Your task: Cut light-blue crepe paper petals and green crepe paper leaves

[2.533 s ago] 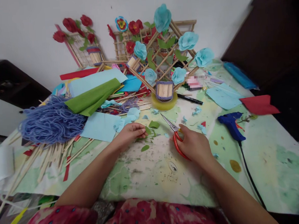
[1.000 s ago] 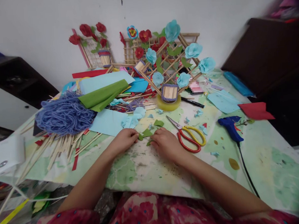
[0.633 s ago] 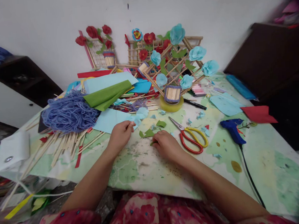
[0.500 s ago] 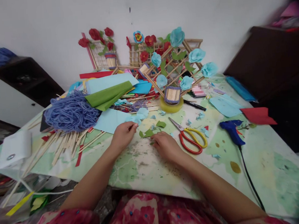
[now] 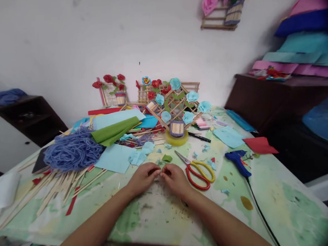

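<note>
My left hand and my right hand meet at the fingertips over the middle of the table. Both are closed in a pinch. Whatever lies between the fingers is too small and hidden to name. Just beyond the fingertips lies a green paper leaf. Scissors with one red and one yellow handle lie partly open to the right of my right hand. Pieces of light blue crepe paper rest beyond my left hand.
Blue yarn lies on thin sticks at left. A stick trellis with blue paper flowers stands on a yellow tape roll. The blue glue gun at right trails a black cord. Red paper lies beyond it.
My hands have come together; they were apart, the right one at the green leaves. Fewer green leaves show on the table. The view has tilted up, showing more wall.
</note>
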The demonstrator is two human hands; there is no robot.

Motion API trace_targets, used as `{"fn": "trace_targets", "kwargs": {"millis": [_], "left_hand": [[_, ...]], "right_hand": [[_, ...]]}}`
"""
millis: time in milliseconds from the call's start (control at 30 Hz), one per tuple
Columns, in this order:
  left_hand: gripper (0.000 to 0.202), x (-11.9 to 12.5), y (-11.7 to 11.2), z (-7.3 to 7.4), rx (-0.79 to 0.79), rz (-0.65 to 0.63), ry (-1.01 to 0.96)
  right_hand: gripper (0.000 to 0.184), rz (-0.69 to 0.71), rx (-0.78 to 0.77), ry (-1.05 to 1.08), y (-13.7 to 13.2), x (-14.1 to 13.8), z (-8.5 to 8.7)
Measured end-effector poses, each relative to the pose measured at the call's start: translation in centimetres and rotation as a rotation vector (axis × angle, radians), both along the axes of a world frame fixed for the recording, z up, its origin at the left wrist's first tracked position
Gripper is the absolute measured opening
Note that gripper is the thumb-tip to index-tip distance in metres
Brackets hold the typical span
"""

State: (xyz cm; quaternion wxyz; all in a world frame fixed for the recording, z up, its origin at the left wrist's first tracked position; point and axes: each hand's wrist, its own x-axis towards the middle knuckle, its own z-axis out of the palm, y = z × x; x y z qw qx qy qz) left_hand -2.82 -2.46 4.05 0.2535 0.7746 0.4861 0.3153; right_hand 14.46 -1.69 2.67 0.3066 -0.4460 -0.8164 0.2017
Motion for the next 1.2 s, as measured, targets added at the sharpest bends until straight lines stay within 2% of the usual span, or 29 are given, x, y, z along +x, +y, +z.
{"fn": "trace_targets", "kwargs": {"millis": [100,233,300,367,433,500,567,633,767,833,1033,1133,1200], "left_hand": [[0.025,0.3,-0.2,0.2,-0.011,-0.036,-0.022],[0.025,-0.8,-0.2,0.1,-0.139,-0.069,-0.093],[0.025,-1.8,0.0,0.0,-0.156,-0.018,-0.115],[0.024,-2.8,0.4,-0.1,-0.119,0.092,-0.066],[0.023,-3.5,0.8,-0.2,-0.018,0.208,0.066],[0.024,-3.8,1.1,-0.3,0.112,0.260,0.188],[0.027,-3.6,1.2,-0.6,0.195,0.228,0.232],[0.031,-3.0,1.1,-0.9,0.210,0.148,0.242],[0.032,-1.8,1.1,-1.3,0.186,0.006,0.316],[0.025,-1.7,1.3,-1.4,0.175,-0.008,0.331],[0.019,-2.3,1.8,-1.6,0.194,0.092,0.358],[0.024,-1.9,1.6,-1.3,0.217,0.153,0.209],[0.031,-1.0,1.5,-0.8,0.145,0.183,0.024]], "right_hand": [[0.007,0.026,0.010,0.016,-0.1,-0.1,-0.3],[0.010,0.110,0.007,0.003,-0.3,0.0,0.0],[0.012,0.111,0.017,-0.008,-0.1,0.3,0.3],[0.017,0.053,0.040,-0.019,0.5,0.8,0.5],[0.022,-0.025,0.067,-0.032,1.3,1.3,0.5],[0.028,-0.081,0.085,-0.050,2.1,1.7,0.3],[0.036,-0.108,0.084,-0.069,2.8,1.6,0.1],[0.042,-0.117,0.068,-0.083,3.1,1.3,-0.2],[0.039,-0.117,0.030,-0.054,3.4,0.7,-0.7],[0.036,-0.124,0.008,-0.007,3.4,0.7,-0.8],[0.031,-0.155,-0.110,0.254,4.1,1.4,-1.2],[0.029,-0.150,-0.225,0.457,4.1,1.5,-0.9],[0.028,-0.125,-0.316,0.595,3.7,1.4,-0.5]]}}
